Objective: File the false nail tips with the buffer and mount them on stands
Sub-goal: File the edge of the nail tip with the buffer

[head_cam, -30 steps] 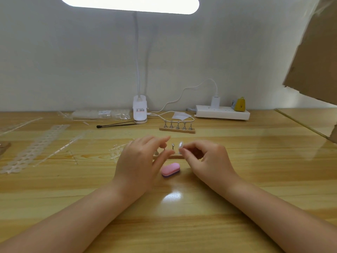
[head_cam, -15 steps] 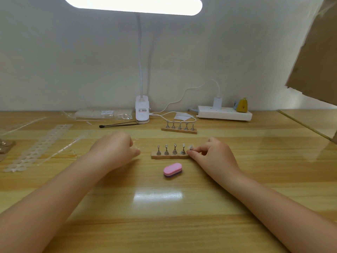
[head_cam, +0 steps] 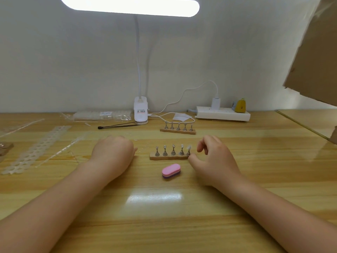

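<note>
Nearest us, both forearms stretch out over the worktop (head_cam: 164,225), and the pink buffer (head_cam: 171,170) lies flat and untouched between them. Just beyond it sits the near stand (head_cam: 168,157), a wooden strip with five metal pegs. The rightmost peg carries a pale nail tip (head_cam: 189,147); whether the other four carry tips is too small to tell from here.

The right hand (head_cam: 213,159) hovers just beside that right end, fingers loosely curved and parted, thumb low by the wood, gripping nothing. So, as I read it, the mounting step on this peg looks done. The left hand (head_cam: 114,154) rests knuckles-up to the left of the stand, fingers curled under near some clear scraps (head_cam: 144,149). Is it pinching a fresh tip? I cannot tell, the fingertips are hidden.

Next call, I'd judge: get a new tip between the fingers, take up the buffer with the other hand, and file lightly, since these tips are small and light.

Farther back waits a second stand (head_cam: 177,129), then the clip lamp (head_cam: 140,112), a bag of tips (head_cam: 102,115), and the power strip (head_cam: 222,113) by the wall.
</note>
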Demonstrator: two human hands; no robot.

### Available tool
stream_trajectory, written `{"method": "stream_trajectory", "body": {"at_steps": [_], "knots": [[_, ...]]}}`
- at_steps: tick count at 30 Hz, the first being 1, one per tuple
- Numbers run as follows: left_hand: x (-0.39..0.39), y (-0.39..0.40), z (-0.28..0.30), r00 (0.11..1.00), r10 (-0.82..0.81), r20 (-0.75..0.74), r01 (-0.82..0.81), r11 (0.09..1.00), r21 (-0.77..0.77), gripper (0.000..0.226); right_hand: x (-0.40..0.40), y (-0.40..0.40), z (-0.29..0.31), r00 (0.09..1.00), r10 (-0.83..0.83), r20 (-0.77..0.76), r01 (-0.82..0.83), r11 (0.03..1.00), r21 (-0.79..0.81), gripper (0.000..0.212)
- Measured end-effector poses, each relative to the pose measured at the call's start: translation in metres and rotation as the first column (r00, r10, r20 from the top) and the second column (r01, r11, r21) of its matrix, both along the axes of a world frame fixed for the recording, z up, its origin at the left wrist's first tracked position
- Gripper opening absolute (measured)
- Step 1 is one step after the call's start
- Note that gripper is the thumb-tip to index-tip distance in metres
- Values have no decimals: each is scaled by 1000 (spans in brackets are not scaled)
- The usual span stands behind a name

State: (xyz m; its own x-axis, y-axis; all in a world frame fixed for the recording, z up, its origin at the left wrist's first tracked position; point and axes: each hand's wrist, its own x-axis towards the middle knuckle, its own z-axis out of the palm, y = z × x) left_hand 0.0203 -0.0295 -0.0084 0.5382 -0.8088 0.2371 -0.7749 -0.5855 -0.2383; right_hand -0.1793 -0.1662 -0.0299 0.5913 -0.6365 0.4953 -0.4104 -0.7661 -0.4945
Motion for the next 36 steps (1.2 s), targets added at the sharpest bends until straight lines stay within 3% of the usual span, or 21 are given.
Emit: {"method": "stream_trajectory", "body": {"at_steps": [3,5,6,9,11,14,18,22,27,30,32,36], "knots": [[-1,8,5,974,-117,195,162,959,-234,29,-2,10,4,989,112,95,-110,994,-27,21],[-2,10,6,932,-233,277,351,774,-528,34,-2,18,5,968,215,133,-218,976,9,28],[-7,10,8,902,-313,297,431,675,-599,38,-1,23,4,952,262,159,-273,961,49,33],[-36,4,11,790,-483,378,607,531,-592,30,1,34,4,880,382,280,-454,850,267,30],[-54,1,4,729,-555,399,677,500,-541,24,1,38,6,831,444,336,-550,746,375,25],[-63,-3,-9,685,-637,354,711,479,-514,22,0,40,7,785,469,405,-617,653,439,35],[-65,-2,-15,678,-734,38,547,468,-694,23,1,37,8,809,383,446,-583,622,523,33],[-66,1,-15,632,-746,-210,377,533,-757,29,2,33,5,834,323,447,-544,618,568,25],[-69,0,-11,593,-715,-372,105,526,-844,43,3,31,4,859,253,445,-503,577,643,16],[-70,-2,-7,464,-674,-575,-93,609,-788,44,4,32,2,866,285,411,-496,598,630,18],[-70,-3,-4,362,-678,-639,-161,630,-759,32,4,32,2,878,275,393,-474,618,627,21],[-68,-5,-4,366,-681,-634,-205,606,-769,15,5,29,0,882,211,421,-449,646,617,24]]}}
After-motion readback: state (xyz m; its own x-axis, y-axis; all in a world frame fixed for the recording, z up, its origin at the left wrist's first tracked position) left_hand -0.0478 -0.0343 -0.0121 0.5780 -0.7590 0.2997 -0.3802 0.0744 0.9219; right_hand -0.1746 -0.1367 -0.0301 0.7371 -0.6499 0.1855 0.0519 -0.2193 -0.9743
